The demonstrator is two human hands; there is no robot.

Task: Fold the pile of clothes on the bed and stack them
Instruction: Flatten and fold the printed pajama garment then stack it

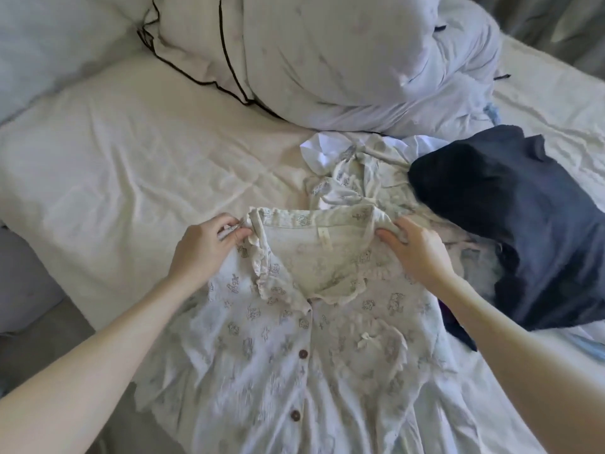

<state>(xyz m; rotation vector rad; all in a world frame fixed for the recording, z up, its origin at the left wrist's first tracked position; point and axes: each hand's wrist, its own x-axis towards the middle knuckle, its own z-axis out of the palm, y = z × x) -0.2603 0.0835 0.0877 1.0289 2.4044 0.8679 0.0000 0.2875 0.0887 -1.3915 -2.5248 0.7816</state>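
A pale printed button-front top [294, 348] with a frilled collar and brown buttons lies face up on the bed, collar pointing away from me. My left hand [206, 247] pinches its left shoulder beside the collar. My right hand [415, 247] grips the right shoulder. Behind the collar sits a crumpled printed garment [357, 178] of the same pattern, with a white piece [322, 149] beyond it. A dark navy garment [523, 224] is heaped to the right, partly over other clothes.
The cream bed sheet [137, 178] stretches out to the left. A bunched white duvet with black piping [327, 57] fills the back. Bits of purple and light blue fabric [458, 329] peek out under the navy heap. The bed's edge runs along the lower left.
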